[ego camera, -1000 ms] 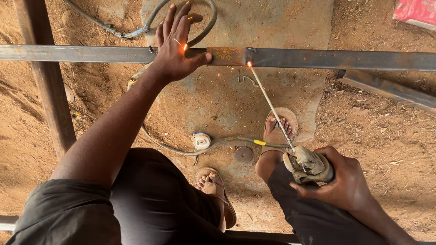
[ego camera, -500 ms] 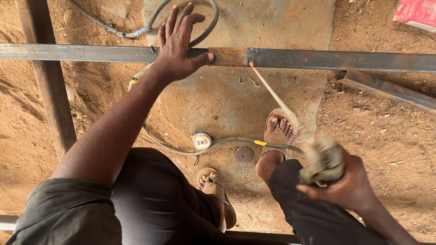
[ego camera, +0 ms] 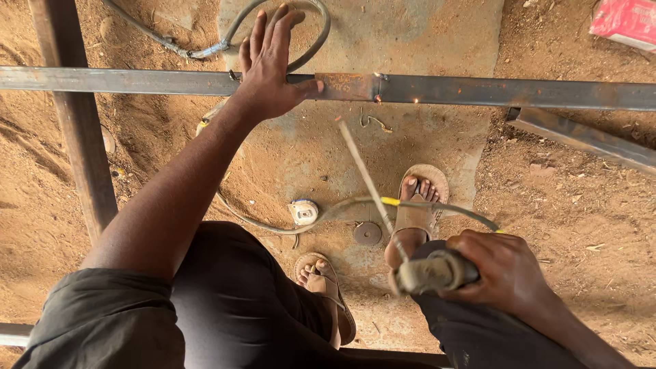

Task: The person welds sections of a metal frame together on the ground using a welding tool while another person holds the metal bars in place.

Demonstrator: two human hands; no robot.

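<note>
My left hand [ego camera: 273,65] lies flat with fingers spread on a long rusty steel bar [ego camera: 478,90] that runs across the view. A fresh weld spot [ego camera: 378,89] marks the bar just right of that hand. My right hand [ego camera: 502,273] grips a welding electrode holder [ego camera: 430,272] low at the right. Its thin rod [ego camera: 369,181] points up and to the left, and the tip hangs clear below the bar.
A second steel bar [ego camera: 78,143] crosses at the left and another [ego camera: 581,137] lies at the right. A grey cable [ego camera: 273,20] loops over a concrete patch [ego camera: 410,34]. My sandalled feet [ego camera: 417,205] stand on sandy ground by a small disc [ego camera: 367,234]. A red packet [ego camera: 625,24] sits top right.
The rod's tip has left the bar and swung down and to the left. My right hand pulled back with the holder. The left hand stays on the bar.
</note>
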